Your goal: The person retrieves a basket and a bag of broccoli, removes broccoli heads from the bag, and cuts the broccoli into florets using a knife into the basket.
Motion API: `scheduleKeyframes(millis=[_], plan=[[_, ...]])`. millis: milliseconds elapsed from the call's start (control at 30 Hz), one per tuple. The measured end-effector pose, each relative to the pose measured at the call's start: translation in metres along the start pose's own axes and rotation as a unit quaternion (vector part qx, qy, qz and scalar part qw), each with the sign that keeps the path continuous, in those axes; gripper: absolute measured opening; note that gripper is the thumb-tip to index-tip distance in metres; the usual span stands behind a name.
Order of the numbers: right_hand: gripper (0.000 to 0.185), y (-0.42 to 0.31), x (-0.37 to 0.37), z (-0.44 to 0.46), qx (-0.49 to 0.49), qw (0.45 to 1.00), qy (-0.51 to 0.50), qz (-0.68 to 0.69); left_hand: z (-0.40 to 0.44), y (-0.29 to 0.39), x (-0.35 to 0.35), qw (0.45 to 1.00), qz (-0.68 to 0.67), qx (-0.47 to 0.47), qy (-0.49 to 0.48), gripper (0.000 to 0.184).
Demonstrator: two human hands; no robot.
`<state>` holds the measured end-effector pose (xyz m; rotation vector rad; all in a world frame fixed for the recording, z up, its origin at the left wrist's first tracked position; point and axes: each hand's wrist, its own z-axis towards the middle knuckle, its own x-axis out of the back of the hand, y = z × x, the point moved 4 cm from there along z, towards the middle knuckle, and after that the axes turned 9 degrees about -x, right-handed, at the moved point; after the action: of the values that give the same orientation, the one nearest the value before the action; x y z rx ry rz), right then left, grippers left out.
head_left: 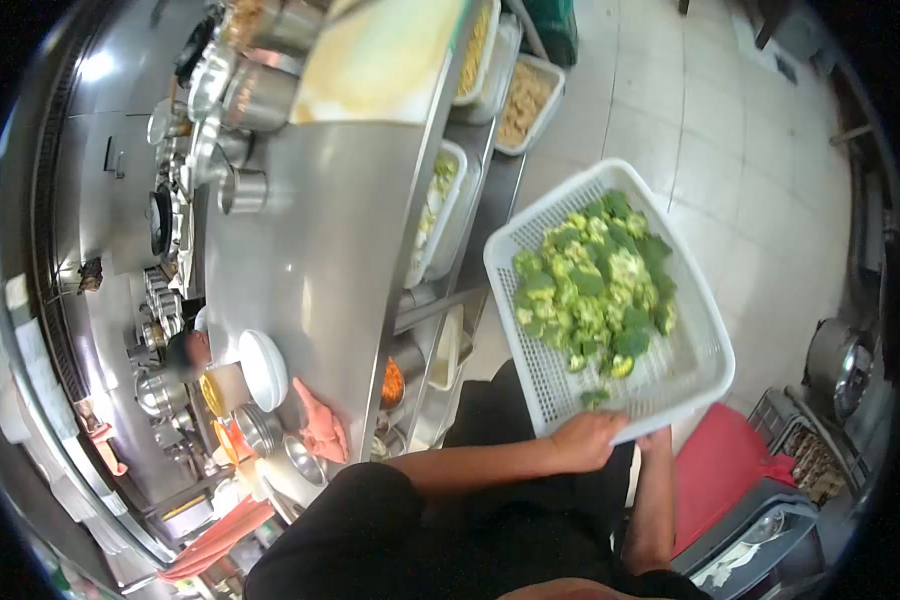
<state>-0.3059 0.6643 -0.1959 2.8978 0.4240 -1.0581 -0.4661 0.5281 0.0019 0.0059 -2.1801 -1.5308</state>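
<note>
A white plastic basket [705,300] with perforated sides is held out in front of my body, tilted in the view. Broccoli florets [600,270] are heaped in its far part, and a small loose piece lies near the close edge. My left hand [588,441] is closed over the basket's near rim, with the fingers wrapped round it. Beside it, my right hand [656,440] grips the same rim from underneath. Its fingers are partly hidden behind the basket.
To the left runs a steel counter [310,230] with pots, bowls and a pink cloth [320,420]. Tubs of cut food, including a white tub [530,105], sit on shelves under it. At right are a red chair-like object [720,470], a grey bin [770,530] and a metal pot [835,365].
</note>
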Motion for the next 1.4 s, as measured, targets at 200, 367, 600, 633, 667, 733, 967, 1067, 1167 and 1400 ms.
scheduleKeyframes(millis=[200,367,600,633,667,733,967,1067,1167,1400], plan=[[0.057,-0.032,-0.132,-0.111,0.101,0.990,-0.086,-0.048,-0.025,0.146,0.063,0.993,0.036,-0.101,-0.044,0.045],[0.055,-0.031,-0.189,-0.123,0.148,0.968,-0.193,-0.063,-0.061,0.195,0.087,0.984,0.137,-0.116,-0.020,0.047],[0.022,-0.099,-0.337,-0.110,0.121,0.946,-0.284,-0.102,-0.034,0.249,0.183,0.965,0.193,-0.093,0.149,0.030],[0.024,-0.104,-0.347,-0.090,0.109,0.935,-0.307,-0.139,-0.032,0.248,0.198,0.962,0.203,-0.072,0.168,0.028],[0.022,-0.105,-0.364,-0.073,0.105,0.932,-0.309,-0.156,-0.031,0.245,0.212,0.958,0.210,-0.064,0.183,0.027],[0.023,-0.106,-0.402,-0.052,0.071,0.940,-0.282,-0.177,-0.027,0.232,0.242,0.949,0.223,-0.049,0.216,0.026],[0.034,-0.099,-0.487,0.055,-0.049,0.930,-0.263,-0.252,0.000,0.155,0.335,0.938,0.235,0.039,0.251,0.023],[0.037,-0.097,-0.513,0.100,-0.107,0.924,-0.269,-0.250,0.015,0.122,0.369,0.937,0.213,0.050,0.273,0.022],[0.038,-0.104,-0.536,0.141,-0.111,0.930,-0.217,-0.274,0.029,0.109,0.399,0.930,0.206,0.058,0.298,0.022],[0.043,-0.137,-0.614,0.194,-0.129,0.879,-0.195,-0.415,0.076,0.072,0.465,0.922,0.189,0.126,0.315,0.027]])
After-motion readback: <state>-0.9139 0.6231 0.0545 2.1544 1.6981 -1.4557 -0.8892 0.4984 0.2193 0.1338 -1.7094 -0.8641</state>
